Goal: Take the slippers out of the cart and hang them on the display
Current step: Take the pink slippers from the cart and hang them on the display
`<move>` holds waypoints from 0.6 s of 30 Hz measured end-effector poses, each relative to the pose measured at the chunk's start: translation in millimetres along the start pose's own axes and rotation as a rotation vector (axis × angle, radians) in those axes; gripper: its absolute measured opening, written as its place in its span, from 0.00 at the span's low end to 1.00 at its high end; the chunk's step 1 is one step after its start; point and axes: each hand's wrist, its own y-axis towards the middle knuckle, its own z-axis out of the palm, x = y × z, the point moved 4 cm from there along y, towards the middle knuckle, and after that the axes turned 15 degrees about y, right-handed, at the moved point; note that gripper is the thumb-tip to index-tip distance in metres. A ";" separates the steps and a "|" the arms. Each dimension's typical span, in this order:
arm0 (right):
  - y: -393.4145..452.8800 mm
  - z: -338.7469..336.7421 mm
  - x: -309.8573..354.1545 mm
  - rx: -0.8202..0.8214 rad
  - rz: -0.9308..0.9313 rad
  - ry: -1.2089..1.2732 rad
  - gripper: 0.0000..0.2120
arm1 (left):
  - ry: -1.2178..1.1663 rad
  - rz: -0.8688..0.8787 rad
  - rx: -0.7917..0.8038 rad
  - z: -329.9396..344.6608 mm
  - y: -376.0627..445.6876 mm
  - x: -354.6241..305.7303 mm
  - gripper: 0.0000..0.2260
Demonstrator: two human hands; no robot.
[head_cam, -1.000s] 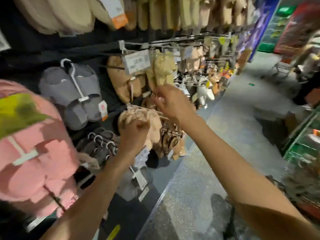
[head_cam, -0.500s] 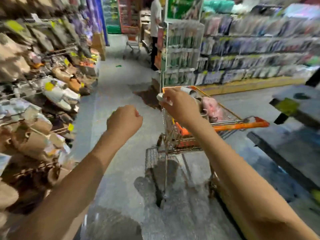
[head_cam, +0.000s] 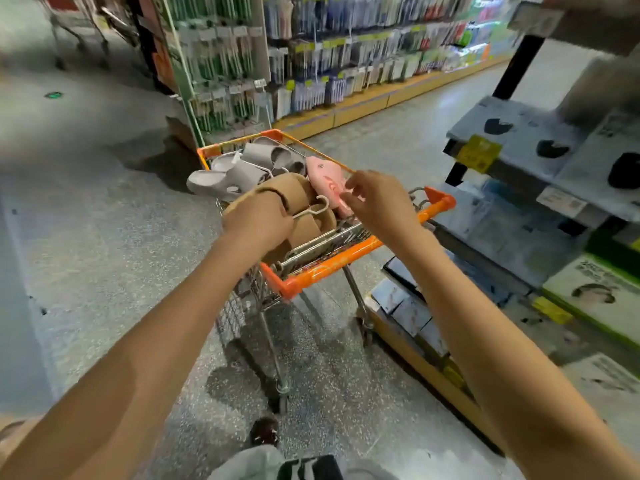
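Tan foam slippers [head_cam: 294,199] on a white plastic hanger [head_cam: 313,210] — light, soft; left hand [head_cam: 258,221] closed on them, right hand [head_cam: 377,199] spread above — take the hook.

Tan slippers [head_cam: 294,195], grey slippers [head_cam: 239,169] and pink slippers [head_cam: 327,178] piled in orange cart [head_cam: 332,261].

Stocked shelves [head_cam: 346,64] behind; boxed goods [head_cam: 526,140] right; speckled floor [head_cam: 104,220].

The left hand [head_cam: 258,220] hides part of the tan slippers [head_cam: 294,195]; far shelf goods [head_cam: 346,46] are blurred.
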 end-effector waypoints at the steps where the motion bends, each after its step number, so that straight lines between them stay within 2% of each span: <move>1: 9.8 1.0 -10.0 -0.016 0.033 0.009 0.11 | -0.008 0.030 0.019 2.9 19.1 -2.6 0.04; 5: 38.9 0.0 -52.7 -0.063 0.202 0.000 0.11 | 0.004 0.186 0.032 17.0 87.1 -33.2 0.07; 9: 57.3 6.8 -99.7 -0.081 0.296 -0.008 0.11 | 0.036 0.249 0.154 50.8 136.0 -70.5 0.13; 13: 89.8 18.4 -151.3 -0.017 0.360 0.019 0.11 | 0.055 0.216 0.297 87.1 173.8 -97.5 0.12; 18: 157.9 39.1 -208.1 0.113 0.333 0.069 0.11 | 0.005 0.046 0.391 122.6 218.1 -111.6 0.15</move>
